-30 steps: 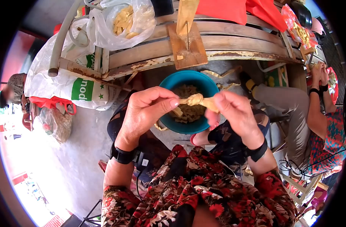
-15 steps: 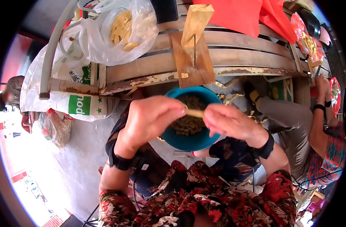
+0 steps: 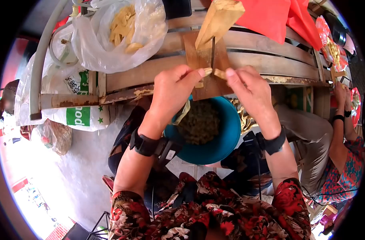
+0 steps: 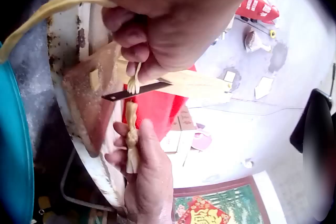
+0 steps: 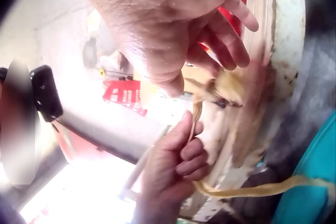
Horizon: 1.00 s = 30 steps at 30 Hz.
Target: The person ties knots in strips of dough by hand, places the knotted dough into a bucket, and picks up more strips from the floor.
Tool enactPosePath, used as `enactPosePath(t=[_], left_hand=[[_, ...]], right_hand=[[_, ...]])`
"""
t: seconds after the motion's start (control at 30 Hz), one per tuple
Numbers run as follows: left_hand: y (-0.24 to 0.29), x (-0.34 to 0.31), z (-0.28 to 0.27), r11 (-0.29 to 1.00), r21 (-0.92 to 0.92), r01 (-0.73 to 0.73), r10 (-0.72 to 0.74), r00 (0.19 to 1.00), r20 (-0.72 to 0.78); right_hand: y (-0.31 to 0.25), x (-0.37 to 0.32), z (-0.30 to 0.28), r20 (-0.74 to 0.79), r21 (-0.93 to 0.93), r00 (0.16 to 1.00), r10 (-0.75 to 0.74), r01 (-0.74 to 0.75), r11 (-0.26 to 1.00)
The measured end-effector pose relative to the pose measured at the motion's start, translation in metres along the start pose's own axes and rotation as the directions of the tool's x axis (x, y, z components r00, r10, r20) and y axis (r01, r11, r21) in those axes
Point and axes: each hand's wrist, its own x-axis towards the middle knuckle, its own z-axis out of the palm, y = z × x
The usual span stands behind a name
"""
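My left hand (image 3: 168, 90) pinches the end of a long pale-yellow strip (image 4: 63, 3); its other end trails down to the teal basin (image 3: 233, 134). Between thumb and fingers, my right hand (image 3: 252, 94) holds a short knotted piece of the same strip (image 4: 132, 137). An upright blade (image 3: 213, 52), set in a wooden board (image 3: 190, 46) with a wooden block (image 3: 219, 22) at its top, stands between the two hands. In the left wrist view, the strip's end and the knotted piece lie on opposite sides of the blade (image 4: 136, 91), apart from each other. Many small knotted pieces (image 3: 200, 122) fill the basin's bottom.
The board rests on a slatted bench (image 3: 262, 62) with a rusty front edge. A clear plastic bag (image 3: 88, 46) of yellow pieces lies to its left, red cloth (image 3: 264, 18) to the right. More strips (image 3: 246, 118) lie beyond the basin. Another person (image 3: 342, 140) sits at the right.
Both hands have moved forward from over the basin to the blade. The strip that ran between them, with its knot, is now in two parts, one in each hand.
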Motion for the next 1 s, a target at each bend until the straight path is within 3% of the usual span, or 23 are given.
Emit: enactPosePath(t=[0.03,0.07,0.1,0.17,0.23,0.27,0.37,0.4,0.43,0.5,0.53,0.57,0.63,0.67,0.77,0.8,0.9,0.93,0.97,1.0], left_hand=[[0.007,-0.009,-0.001,0.994,-0.09,0.06,-0.052,0.995,0.086],[0.019,-0.018,-0.003,0.978,-0.174,0.117,-0.087,0.981,0.175],[0.033,-0.028,-0.005,0.951,-0.251,0.179,-0.111,0.958,0.264],[0.047,-0.049,-0.012,0.89,-0.397,0.223,-0.062,0.924,0.378],[0.057,-0.075,-0.028,0.847,-0.501,0.179,0.016,0.932,0.361],[0.052,-0.084,-0.035,0.856,-0.495,0.151,0.062,0.92,0.388],[0.046,-0.092,-0.044,0.892,-0.328,0.312,-0.112,0.855,0.507],[0.043,-0.092,-0.046,0.888,-0.364,0.281,-0.054,0.849,0.525],[0.048,-0.097,-0.045,0.877,-0.343,0.336,-0.112,0.838,0.534],[0.068,-0.103,-0.045,0.938,-0.296,0.179,0.013,0.836,0.548],[0.068,-0.106,-0.041,0.987,-0.157,-0.018,0.093,0.871,0.482],[0.068,-0.111,-0.041,0.969,-0.246,0.026,0.088,0.893,0.442],[0.071,-0.121,-0.042,0.904,-0.416,0.096,0.072,0.927,0.369],[0.072,-0.125,-0.04,0.852,-0.51,0.121,0.058,0.945,0.322],[0.082,-0.133,-0.036,0.671,-0.671,0.315,0.035,0.891,0.453],[0.086,-0.135,-0.036,0.646,-0.689,0.327,0.051,0.883,0.467],[0.076,-0.137,-0.033,0.689,-0.67,0.276,0.044,0.907,0.419],[0.079,-0.139,-0.033,0.758,-0.613,0.222,-0.005,0.942,0.335],[0.079,-0.139,-0.031,0.805,-0.571,0.163,0.014,0.956,0.292],[0.076,-0.139,-0.028,0.847,-0.521,0.105,0.034,0.968,0.25]], right_hand=[[-0.006,-0.008,-0.004,-0.026,0.038,0.997,-0.072,0.073,0.997],[-0.011,-0.012,-0.006,0.073,0.23,0.996,-0.055,0.036,0.972],[-0.014,-0.019,0.002,0.04,0.561,0.997,-0.072,0.037,0.827],[-0.026,-0.035,-0.006,0.073,0.752,0.997,0.021,-0.069,0.656],[-0.029,-0.043,-0.02,0.075,0.879,0.978,0.194,-0.156,0.45],[-0.031,-0.047,-0.029,0.081,0.89,0.972,0.219,-0.169,0.423],[-0.056,-0.07,-0.043,-0.042,0.86,0.978,0.207,-0.069,0.505],[-0.066,-0.082,-0.046,-0.095,0.846,0.991,0.09,0.033,0.532],[-0.074,-0.094,-0.047,-0.13,0.824,0.989,-0.074,0.149,0.547],[-0.086,-0.115,-0.052,0.003,0.761,0.969,-0.248,0.159,0.63],[-0.083,-0.122,-0.05,-0.034,0.715,0.965,-0.258,0.204,0.668],[-0.08,-0.123,-0.046,-0.123,0.63,0.958,-0.258,0.277,0.725],[-0.075,-0.128,-0.041,0.041,0.703,0.999,0.005,-0.032,0.711],[-0.079,-0.127,-0.037,0.072,0.742,0.994,0.078,-0.105,0.662],[-0.071,-0.127,-0.033,0.332,0.846,0.94,0.071,-0.331,0.417],[-0.072,-0.129,-0.03,0.342,0.877,0.939,0.035,-0.333,0.346],[-0.067,-0.134,-0.024,0.201,0.874,0.978,0.053,-0.203,0.441],[-0.073,-0.134,-0.021,0.049,0.892,0.998,0.037,-0.061,0.448],[-0.074,-0.135,-0.024,0.023,0.924,1.0,-0.02,-0.013,0.382],[-0.075,-0.136,-0.028,0.039,0.857,0.998,-0.04,-0.013,0.515]])
